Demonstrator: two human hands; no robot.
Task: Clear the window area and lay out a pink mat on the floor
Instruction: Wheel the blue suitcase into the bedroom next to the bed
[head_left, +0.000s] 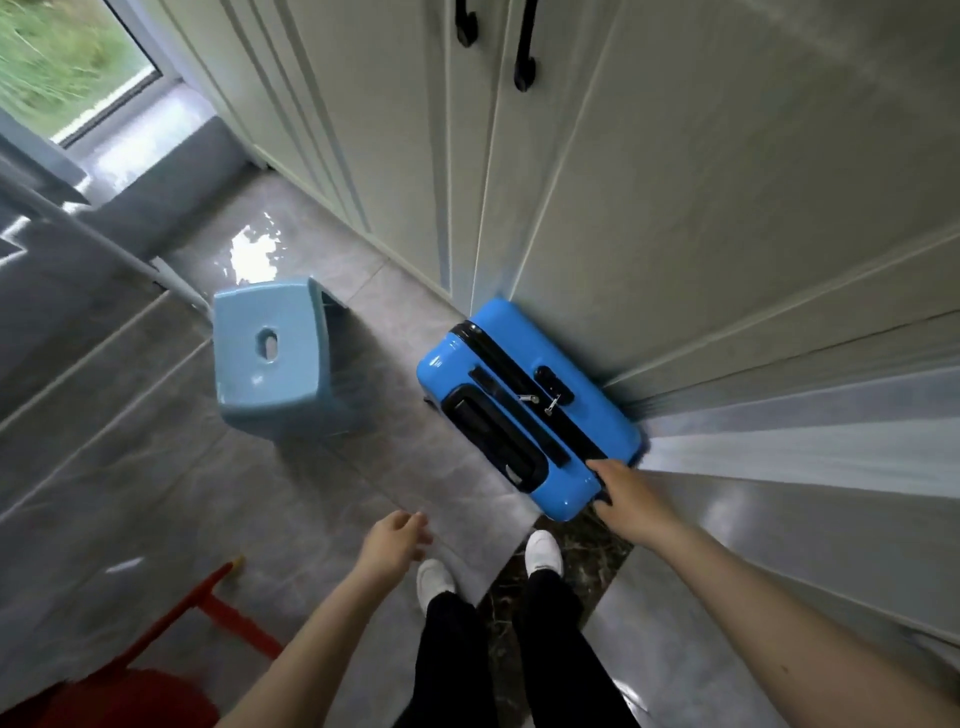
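a glossy bright-blue hard-shell suitcase (530, 405) stands upright on the polished grey stone-look floor (156, 493), its far side pushed up against the pale panelled wardrobe doors (675, 208), which carry black curved handles (524, 57). the case has rounded corners, a black zip band running along its top, a black recessed pull handle and a small black lock block with metal zip pulls. the right hand (626, 493) reaches down to the near top corner of the suitcase, fingers extended and touching the shell beside the zip band (whether any finger hooks round the edge cannot be told). the left hand (395, 540) hangs free over the floor, fingers loosely curled and holding nothing. to the left of the case, well apart from it, sits a pale-blue moulded plastic stool (267, 358), rectangular with softened edges and an oval hole in the seat. beyond it the window (67, 62) meets a shiny low sill, green outside. a red plastic object (208, 613) lies at the lower left. white shoes (543, 553) and black trousers show below. no pink mat is in view.
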